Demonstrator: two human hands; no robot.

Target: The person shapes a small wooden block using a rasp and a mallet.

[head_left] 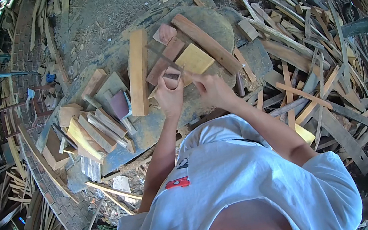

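Observation:
My left hand (171,98) is wrapped round a small reddish-brown wooden block (171,78), thumb and fingers on its sides. Closed as well, my right hand (214,91) grips the near end of a thin, dark, file-like tool (165,58). Its handle is hidden in my fingers. The tool slants up and left, passing over the small block in this view. Beyond my hands lie a yellow wooden block (194,59) and a brown board (165,61). A faceted pinkish wooden piece (165,34) sits behind them.
A pale beam (139,73) and a reddish beam (207,44) flank the work area on the worn bench (166,128). Several upright offcuts (100,129) crowd the bench's left side. Scrap wood (312,58) is heaped on the right.

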